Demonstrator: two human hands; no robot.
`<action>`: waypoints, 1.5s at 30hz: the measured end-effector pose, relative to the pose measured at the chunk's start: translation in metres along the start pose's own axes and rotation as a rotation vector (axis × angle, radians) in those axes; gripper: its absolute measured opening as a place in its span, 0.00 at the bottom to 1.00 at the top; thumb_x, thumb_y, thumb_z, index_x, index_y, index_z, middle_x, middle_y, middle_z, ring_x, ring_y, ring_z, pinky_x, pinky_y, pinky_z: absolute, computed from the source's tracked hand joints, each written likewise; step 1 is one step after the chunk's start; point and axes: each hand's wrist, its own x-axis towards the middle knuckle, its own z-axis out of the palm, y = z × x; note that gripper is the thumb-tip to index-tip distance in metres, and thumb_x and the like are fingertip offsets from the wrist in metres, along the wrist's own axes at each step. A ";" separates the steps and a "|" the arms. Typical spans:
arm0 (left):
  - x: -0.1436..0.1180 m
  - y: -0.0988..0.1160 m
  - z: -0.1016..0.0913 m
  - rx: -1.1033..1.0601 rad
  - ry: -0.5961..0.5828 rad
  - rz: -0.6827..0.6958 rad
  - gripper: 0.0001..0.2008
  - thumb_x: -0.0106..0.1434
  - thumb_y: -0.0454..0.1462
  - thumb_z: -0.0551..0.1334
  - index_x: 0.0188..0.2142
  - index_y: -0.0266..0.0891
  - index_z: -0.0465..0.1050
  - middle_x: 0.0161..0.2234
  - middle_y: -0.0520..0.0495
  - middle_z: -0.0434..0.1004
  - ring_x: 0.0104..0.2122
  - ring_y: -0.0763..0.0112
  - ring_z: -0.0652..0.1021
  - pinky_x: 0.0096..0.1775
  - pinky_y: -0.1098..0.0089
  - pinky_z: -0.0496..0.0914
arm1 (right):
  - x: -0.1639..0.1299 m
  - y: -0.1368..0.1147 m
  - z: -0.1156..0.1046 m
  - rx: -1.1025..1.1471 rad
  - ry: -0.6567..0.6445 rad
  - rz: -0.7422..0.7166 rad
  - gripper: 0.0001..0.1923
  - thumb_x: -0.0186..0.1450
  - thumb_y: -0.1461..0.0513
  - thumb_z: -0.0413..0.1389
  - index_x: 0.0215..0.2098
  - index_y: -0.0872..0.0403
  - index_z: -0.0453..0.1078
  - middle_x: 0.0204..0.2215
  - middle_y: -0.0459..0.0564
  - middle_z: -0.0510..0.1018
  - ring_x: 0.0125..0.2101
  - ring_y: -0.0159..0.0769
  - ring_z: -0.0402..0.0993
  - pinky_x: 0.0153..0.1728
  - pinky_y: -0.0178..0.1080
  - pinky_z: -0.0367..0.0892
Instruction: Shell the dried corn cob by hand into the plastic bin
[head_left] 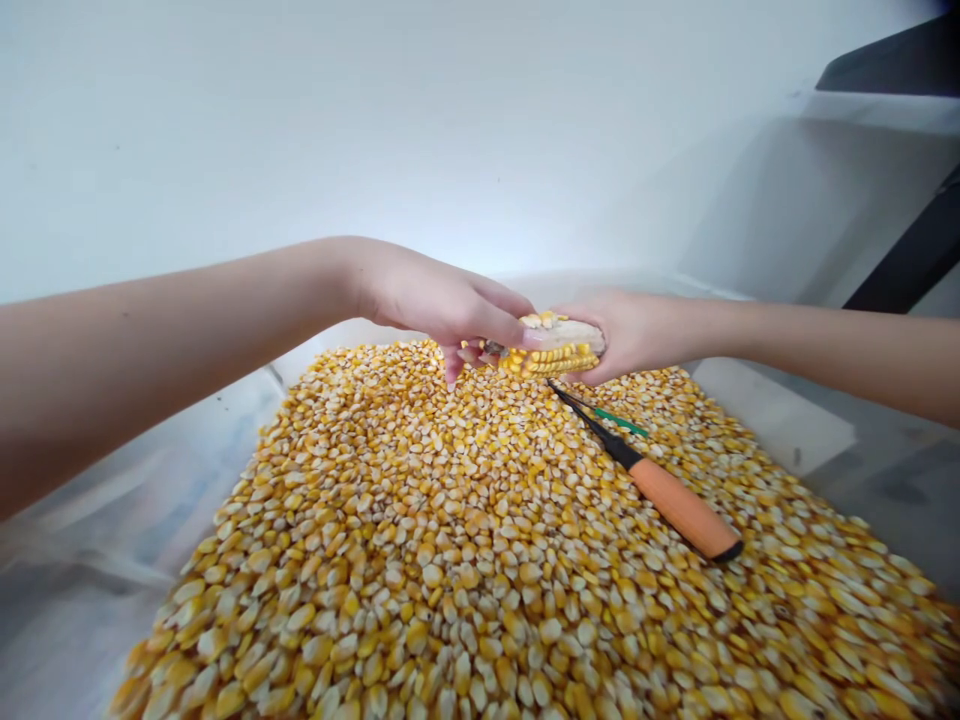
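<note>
A partly stripped corn cob [564,350] is held level above a mass of loose corn kernels [465,540]. Yellow kernels remain along its lower side and at the upper left, while a pale bare strip runs between them. My right hand [626,332] is wrapped round the cob's right end. At the other end, my left hand [457,310] grips with its thumb pressed on the cob; some of its fingers are partly hidden behind. Below the cob, a pointed tool with an orange handle [686,508] and a dark shaft lies on the kernels, its tip towards the cob.
The kernels fill a clear plastic container [142,520], whose far rim meets a white wall [315,130]. A thin green strip [621,421] lies beside the tool's shaft. Dark angled pieces [911,250] stand at the right edge.
</note>
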 end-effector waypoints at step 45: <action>0.010 -0.005 0.003 -0.023 0.173 -0.008 0.24 0.57 0.50 0.42 0.41 0.38 0.65 0.29 0.49 0.68 0.30 0.71 0.69 0.34 0.72 0.62 | -0.002 -0.021 0.013 -0.003 0.098 0.055 0.20 0.48 0.59 0.55 0.40 0.54 0.65 0.30 0.47 0.73 0.28 0.36 0.68 0.29 0.36 0.61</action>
